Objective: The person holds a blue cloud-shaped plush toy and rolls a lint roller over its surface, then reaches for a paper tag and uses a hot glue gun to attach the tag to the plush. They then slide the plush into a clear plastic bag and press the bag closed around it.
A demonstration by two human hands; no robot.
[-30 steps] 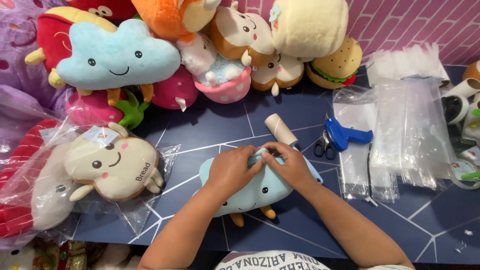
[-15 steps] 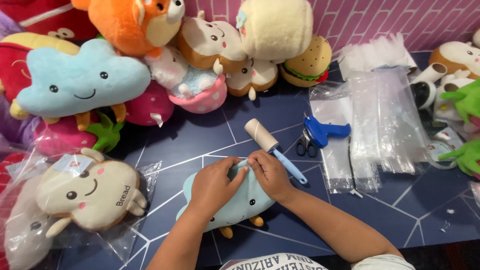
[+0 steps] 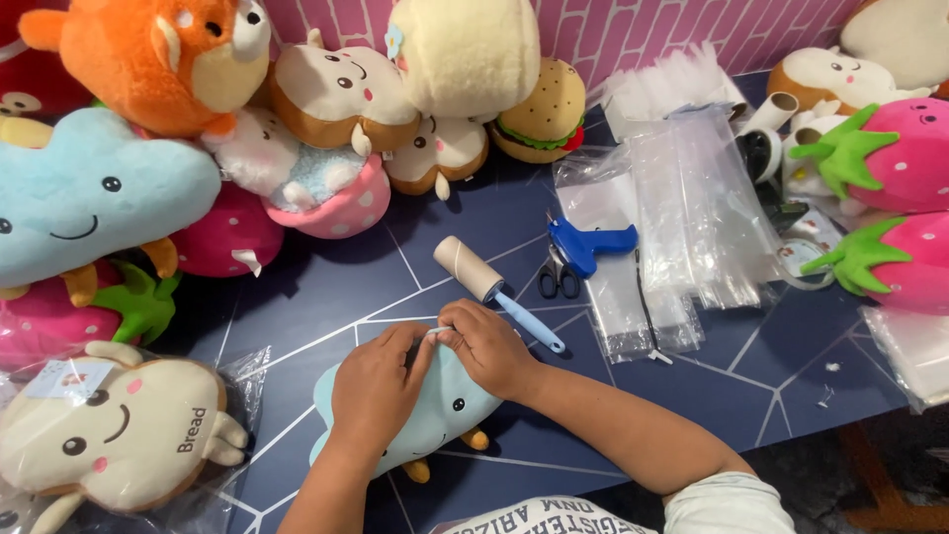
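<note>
Person seen from above. Both forearms bare from elbow to wrist. Left hand (image 3: 374,386) and right hand (image 3: 486,346): no rings, watch, bracelet or gloves visible. Garment: white short-sleeved shirt (image 3: 613,514) with dark printed lettering across the chest; one white sleeve edge ends just above the right elbow.

A small pale-blue cloud plush toy (image 3: 430,415) lay on the dark geometric-patterned table (image 3: 326,297), just before a blue-handled lint roller (image 3: 489,287); right of the roller sat a blue plastic tagging gun (image 3: 585,243), then a stack of clear plastic bags (image 3: 692,213).
</note>
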